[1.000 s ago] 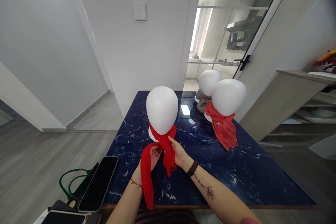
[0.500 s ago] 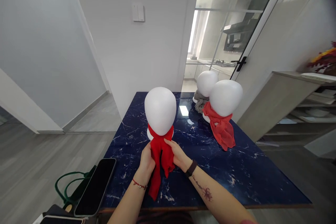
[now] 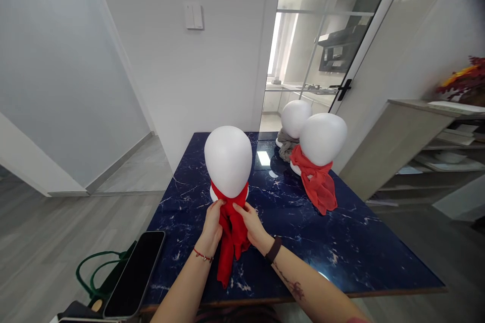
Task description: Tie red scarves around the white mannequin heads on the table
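We read no brand, label or writing on anything in view; the black phone [image 3: 134,272] at 8 o'clock from our hands shows a dark screen. Our left hand [image 3: 212,224] and right hand [image 3: 250,222] meet just below the white foam mannequin head [image 3: 228,161] at 12 o'clock on the dark blue marbled desk [image 3: 341,242]. Each grip is pressed together on the thin red fabric scarf [image 3: 232,234] wrapped round the head's neck: the left fingers pinch the cloth at its knot from the 9 o'clock side, the right fingers pinch it from the 3 o'clock side. The scarf's ends hang down between our wrists onto the desk. Half a second ago our hands sat slightly lower on the cloth; they have risen closer to the neck, and the hanging ends have drawn together. A second white head wearing a red scarf [image 3: 317,184] stands at 2 o'clock, well apart.
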Available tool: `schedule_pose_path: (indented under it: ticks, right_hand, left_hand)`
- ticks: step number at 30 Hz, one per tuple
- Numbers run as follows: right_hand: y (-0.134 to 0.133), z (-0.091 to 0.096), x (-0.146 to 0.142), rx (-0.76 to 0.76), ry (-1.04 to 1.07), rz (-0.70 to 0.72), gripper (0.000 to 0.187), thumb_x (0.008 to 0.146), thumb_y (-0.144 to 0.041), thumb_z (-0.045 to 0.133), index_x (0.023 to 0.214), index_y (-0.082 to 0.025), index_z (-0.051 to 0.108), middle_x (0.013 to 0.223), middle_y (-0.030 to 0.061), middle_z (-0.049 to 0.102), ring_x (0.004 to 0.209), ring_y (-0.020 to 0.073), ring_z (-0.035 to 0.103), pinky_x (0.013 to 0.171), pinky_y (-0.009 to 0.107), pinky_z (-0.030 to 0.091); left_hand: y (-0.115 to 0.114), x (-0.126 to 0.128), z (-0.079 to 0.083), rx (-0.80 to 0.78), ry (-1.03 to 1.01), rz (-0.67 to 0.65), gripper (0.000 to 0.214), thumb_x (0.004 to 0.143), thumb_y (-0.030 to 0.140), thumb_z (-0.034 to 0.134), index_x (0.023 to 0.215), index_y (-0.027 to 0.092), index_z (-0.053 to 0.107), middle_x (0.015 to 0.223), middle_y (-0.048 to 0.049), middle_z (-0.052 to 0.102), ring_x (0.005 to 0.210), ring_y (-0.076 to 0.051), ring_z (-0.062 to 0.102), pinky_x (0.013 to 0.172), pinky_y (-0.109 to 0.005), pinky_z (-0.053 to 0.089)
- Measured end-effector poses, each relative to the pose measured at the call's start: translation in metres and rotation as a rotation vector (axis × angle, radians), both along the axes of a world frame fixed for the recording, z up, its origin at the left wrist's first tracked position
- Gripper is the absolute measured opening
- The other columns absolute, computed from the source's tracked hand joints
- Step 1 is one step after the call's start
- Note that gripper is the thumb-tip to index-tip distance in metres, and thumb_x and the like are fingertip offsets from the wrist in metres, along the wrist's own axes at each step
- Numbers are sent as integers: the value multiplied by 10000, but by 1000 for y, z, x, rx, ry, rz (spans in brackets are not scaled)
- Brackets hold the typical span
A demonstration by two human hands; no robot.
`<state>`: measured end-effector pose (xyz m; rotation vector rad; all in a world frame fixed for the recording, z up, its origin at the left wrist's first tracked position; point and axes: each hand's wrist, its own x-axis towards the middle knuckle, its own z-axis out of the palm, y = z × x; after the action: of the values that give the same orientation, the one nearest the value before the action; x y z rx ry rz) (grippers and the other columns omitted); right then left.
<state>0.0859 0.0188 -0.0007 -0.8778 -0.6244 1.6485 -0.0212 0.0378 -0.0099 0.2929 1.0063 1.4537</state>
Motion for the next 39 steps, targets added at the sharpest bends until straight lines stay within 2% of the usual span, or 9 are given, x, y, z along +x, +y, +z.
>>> schedule_pose_path:
  ticks: [3, 9, 12, 15, 18, 23, 27, 33, 39]
  right_hand:
    - [0, 1, 1, 23, -26, -39, 330, 621, -317, 774, 885, -171, 639, 907, 38, 709, 830, 180, 653, 792, 298, 500]
    - [5, 5, 3, -47, 49, 102, 321, 609, -330, 782, 834, -125, 681, 804, 64, 718, 745, 189, 661, 780, 305, 503]
    - [9, 4, 4, -91, 92, 105, 260, 581, -249, 781, 788, -138, 671, 749, 39, 714, 684, 167, 651, 729, 277, 501]
    - [13, 2, 7, -180, 137, 140, 181, 591, -189, 729, 743, -156, 635, 670, 7, 693, 565, 129, 608, 611, 240, 480]
    - [15, 0, 9, -268, 145, 185, 123, 613, -163, 667, 709, -165, 590, 593, -18, 657, 462, 98, 540, 500, 212, 419]
    - [17, 3, 10, -226, 169, 227, 206, 605, -130, 630, 807, -161, 616, 638, -9, 668, 532, 116, 578, 560, 220, 444]
    - [17, 4, 9, -153, 169, 189, 241, 577, -108, 631, 811, -165, 635, 691, -5, 684, 600, 126, 599, 629, 227, 462]
    - [19, 0, 8, -134, 119, 111, 177, 566, -119, 643, 735, -171, 625, 675, -9, 679, 593, 123, 590, 598, 226, 449]
    - [24, -4, 7, -163, 85, 40, 103, 641, -133, 596, 736, -167, 620, 688, -4, 677, 612, 114, 603, 618, 218, 456]
  left_hand:
    - [0, -2, 0, 9, 39, 2, 59, 635, 83, 623, 673, 121, 599, 635, -8, 658, 564, -102, 593, 605, -216, 462]
    - [-2, 3, 8, 24, 107, -25, 93, 615, 95, 599, 691, 129, 557, 627, -8, 629, 551, -114, 579, 575, -235, 446]
    - [-4, 5, 9, 14, 257, 55, 187, 625, 84, 605, 765, 163, 511, 654, 16, 601, 585, -112, 572, 613, -247, 447]
    - [-9, 1, 8, 23, 514, 143, 215, 629, 80, 621, 739, 186, 471, 666, 44, 540, 612, -104, 529, 640, -251, 427]
    - [-14, -5, 11, 136, 959, 121, 107, 661, 110, 608, 713, 177, 542, 745, 9, 531, 727, -144, 527, 714, -289, 422]
    - [-23, -11, 28, 376, 1447, 2, 181, 785, 173, 510, 883, 200, 659, 859, -47, 583, 833, -212, 533, 765, -352, 419]
    - [-24, -12, 35, 522, 1480, -103, 253, 790, 109, 466, 915, 215, 659, 934, -50, 610, 884, -205, 551, 805, -342, 432]
    - [-27, -15, 37, 539, 1474, -110, 208, 725, 43, 473, 773, 202, 599, 927, -39, 572, 886, -189, 553, 803, -327, 446]
    - [-43, -16, 54, 602, 1597, -223, 160, 762, 55, 455, 752, 203, 517, 832, -24, 576, 879, -197, 531, 789, -337, 433]
